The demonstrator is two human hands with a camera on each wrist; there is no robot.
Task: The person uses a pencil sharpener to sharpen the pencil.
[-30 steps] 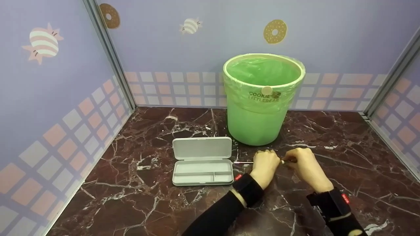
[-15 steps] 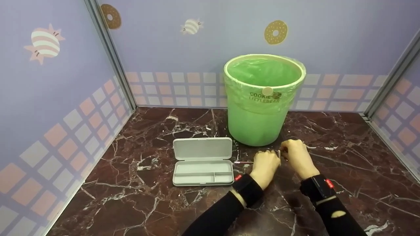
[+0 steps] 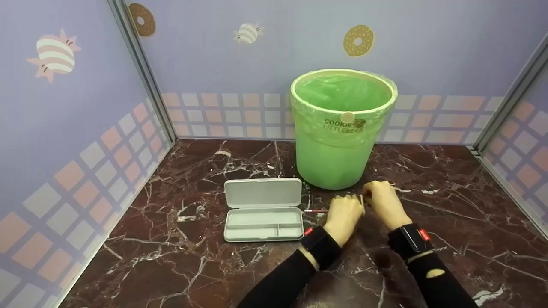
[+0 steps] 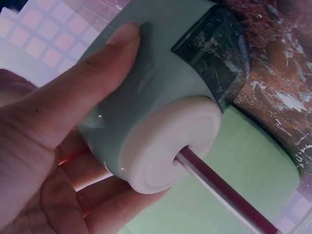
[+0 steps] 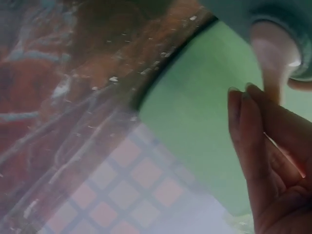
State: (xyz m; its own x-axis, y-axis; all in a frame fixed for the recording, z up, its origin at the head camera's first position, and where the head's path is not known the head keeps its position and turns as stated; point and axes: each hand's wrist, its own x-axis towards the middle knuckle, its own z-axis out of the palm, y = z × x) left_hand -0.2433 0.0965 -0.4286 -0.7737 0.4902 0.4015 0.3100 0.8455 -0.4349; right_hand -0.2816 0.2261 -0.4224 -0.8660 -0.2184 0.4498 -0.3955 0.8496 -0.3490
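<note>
My left hand (image 3: 343, 217) grips a grey-green crank pencil sharpener (image 4: 146, 73), its thumb lying along the casing in the left wrist view. A dark red pencil (image 4: 224, 190) sticks out of the sharpener's round white front; its rear end points left in the head view. The pencil's tip is hidden inside. At the sharpener's other end, my right hand (image 3: 384, 203) pinches the crank handle (image 5: 275, 48) between thumb and fingers. A smoky see-through shavings drawer (image 4: 214, 53) shows on the casing. In the head view my left hand hides most of the sharpener.
An open grey pencil case (image 3: 252, 218) with divided compartments lies left of my hands, lid raised. Just behind the hands stands a green bin (image 3: 334, 158) lined with a plastic bag. Patterned walls enclose the dark marbled tabletop (image 3: 171, 265).
My right hand has moved left and farther away from me, and the crank has turned with it. The left hand keeps the sharpener and pencil in nearly the same place.
</note>
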